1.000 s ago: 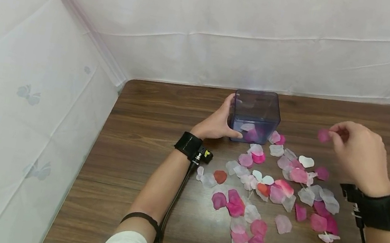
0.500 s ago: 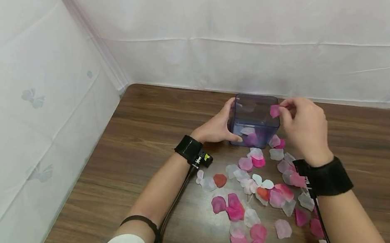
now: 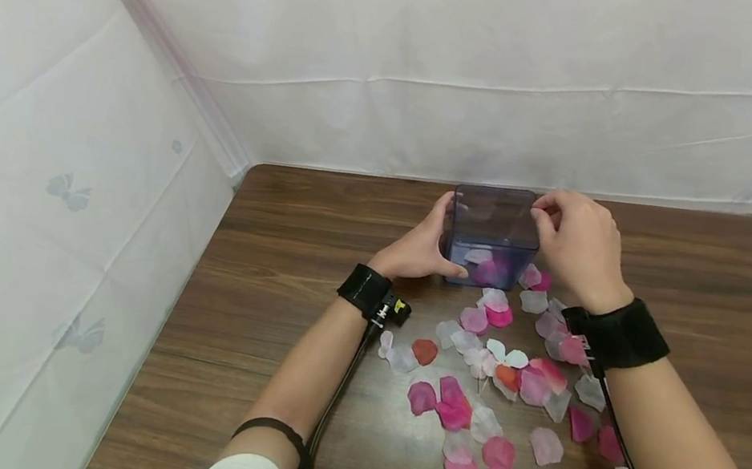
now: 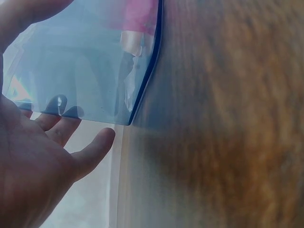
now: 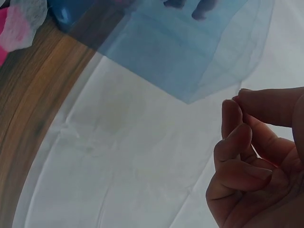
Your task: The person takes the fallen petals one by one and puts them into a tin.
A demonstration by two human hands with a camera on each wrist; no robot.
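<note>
A translucent blue square box (image 3: 495, 220) stands at the back of the wooden table (image 3: 307, 208), with a few pink and white petals (image 3: 486, 266) lying in its bottom. My left hand (image 3: 439, 237) grips the box's left side, thumb on the front wall and fingers behind it. In the left wrist view that hand (image 4: 42, 161) lies against the box wall (image 4: 90, 61). My right hand (image 3: 545, 211) hovers at the box's top right rim with its fingers curled. In the right wrist view its thumb and fingertips (image 5: 235, 107) are pinched together beside the box (image 5: 180, 42), and I see no petal between them.
Several loose pink, red and white petals (image 3: 494, 374) are scattered on the table in front of the box, down towards the near edge. White cloth walls (image 3: 444, 74) close in the back and left. Bare wood lies to the left and far right.
My right hand carried a pink petal from the right to the box's top rim. The petal no longer shows in its fingers. The left hand stayed on the box.
</note>
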